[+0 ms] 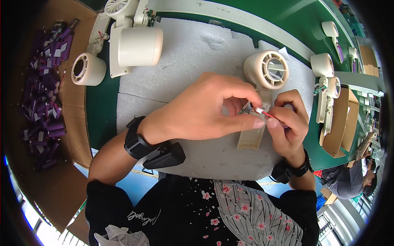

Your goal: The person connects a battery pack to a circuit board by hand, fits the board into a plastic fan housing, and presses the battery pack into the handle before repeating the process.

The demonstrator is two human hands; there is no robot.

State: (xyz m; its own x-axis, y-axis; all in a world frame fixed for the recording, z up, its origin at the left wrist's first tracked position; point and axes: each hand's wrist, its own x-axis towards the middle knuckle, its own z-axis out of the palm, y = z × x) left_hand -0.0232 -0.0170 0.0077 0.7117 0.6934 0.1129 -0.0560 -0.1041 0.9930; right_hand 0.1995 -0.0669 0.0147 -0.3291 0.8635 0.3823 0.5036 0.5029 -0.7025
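Note:
My left hand [201, 108] is closed in a pinch on a small circuit board [246, 108], partly hidden by its fingers. My right hand [290, 125] curls around a purple battery cell [289, 105] and pinches its red wire [269, 115]. At the wire's end a white plug [259, 110] meets the left fingertips beside the board; whether it is seated I cannot tell. Beneath both hands lies a cream handheld fan, its round head [266, 69] pointing away from me and its handle shell [249, 139] toward me.
White foam sheets [184, 45] cover part of the green bench. Several more cream fan bodies [139, 47] lie at the left and right. A cardboard box [76, 106] of purple cells stands at far left, another box [342, 123] at right. Further right sits another person [351, 180].

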